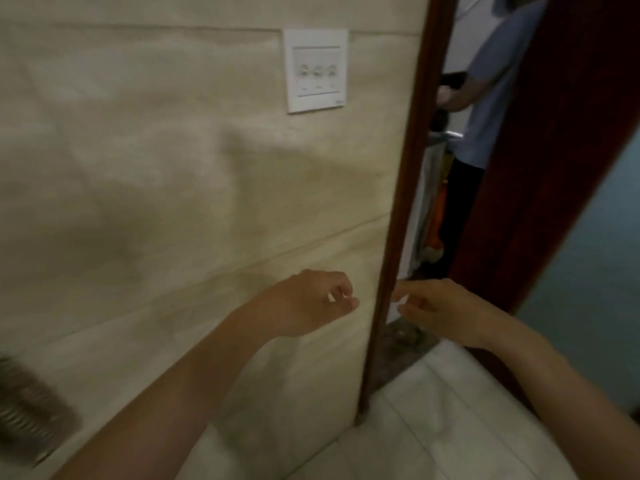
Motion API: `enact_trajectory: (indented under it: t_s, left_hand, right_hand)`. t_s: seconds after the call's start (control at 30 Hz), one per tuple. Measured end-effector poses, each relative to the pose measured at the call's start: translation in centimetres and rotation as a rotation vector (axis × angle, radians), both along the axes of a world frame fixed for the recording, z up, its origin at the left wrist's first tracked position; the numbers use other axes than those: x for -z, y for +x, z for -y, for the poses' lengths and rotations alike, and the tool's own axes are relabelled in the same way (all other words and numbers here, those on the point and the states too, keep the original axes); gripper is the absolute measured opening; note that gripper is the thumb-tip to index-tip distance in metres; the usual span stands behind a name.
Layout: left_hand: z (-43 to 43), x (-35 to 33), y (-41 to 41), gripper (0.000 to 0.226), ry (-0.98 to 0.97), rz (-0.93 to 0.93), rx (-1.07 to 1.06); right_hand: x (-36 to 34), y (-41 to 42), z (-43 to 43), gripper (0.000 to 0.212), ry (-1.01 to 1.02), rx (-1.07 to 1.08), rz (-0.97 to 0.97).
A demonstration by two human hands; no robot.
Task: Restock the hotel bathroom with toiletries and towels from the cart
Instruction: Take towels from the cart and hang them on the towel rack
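The view is blurred. My left hand (pixel 311 301) hangs in front of the beige tiled wall (pixel 156 168) with its fingers curled; a small white spot shows at its fingertips, and I cannot tell whether it is a held item. My right hand (pixel 436 308) is at the same height, just right of the dark wooden door frame (pixel 408 202), its fingers loosely curled with nothing in them. Through the door gap I see part of the cart (pixel 431 209), with grey and orange things on it. No towels or toiletries are plainly visible.
A white switch plate (pixel 315 71) is on the wall above my hands. The dark red door (pixel 561 133) stands open at the right. A person in a blue shirt (pixel 485 98) stands outside the doorway. Pale floor tiles (pixel 433 427) lie below; a metal fitting (pixel 31 403) is at lower left.
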State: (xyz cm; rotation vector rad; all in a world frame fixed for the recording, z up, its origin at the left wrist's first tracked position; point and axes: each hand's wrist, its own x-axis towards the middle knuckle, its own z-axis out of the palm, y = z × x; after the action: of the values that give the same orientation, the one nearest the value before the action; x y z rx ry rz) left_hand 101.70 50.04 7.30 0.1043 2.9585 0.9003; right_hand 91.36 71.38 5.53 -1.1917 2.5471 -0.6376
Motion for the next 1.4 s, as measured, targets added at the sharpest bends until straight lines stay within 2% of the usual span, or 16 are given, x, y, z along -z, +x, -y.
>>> enact_trajectory:
  t_s: [0.27,0.43,0.73,1.0,1.23,1.4]
  left_hand:
    - [-5.1,1.6,-11.6,0.029,0.005,-0.002,0.21]
    - [-7.3,2.7,-18.9,0.028,0.016,0.007,0.387]
    - [-11.9,4.7,-30.5,0.028,0.042,0.092,0.501]
    - [-16.1,8.4,-42.4,0.024,0.033,0.157,0.357]
    - [-18.4,8.4,-52.3,0.03,0.09,0.292,0.093]
    - [-18.0,8.9,-57.2,0.031,0.125,0.309,-0.085]
  right_hand:
    - [1.9,-7.0,-5.9,0.019,0.067,0.259,0.013]
    - [2.0,-11.5,-7.8,0.019,0.098,0.427,0.019]
    - [3.0,-19.5,-12.4,0.023,0.139,0.59,0.06]
    - [6.1,-33.6,-16.2,0.021,0.055,0.569,0.089]
    - [8.3,-47.8,-18.2,0.023,0.094,0.361,0.244]
    - [8.9,-55.8,-16.3,0.02,0.046,0.198,0.294]
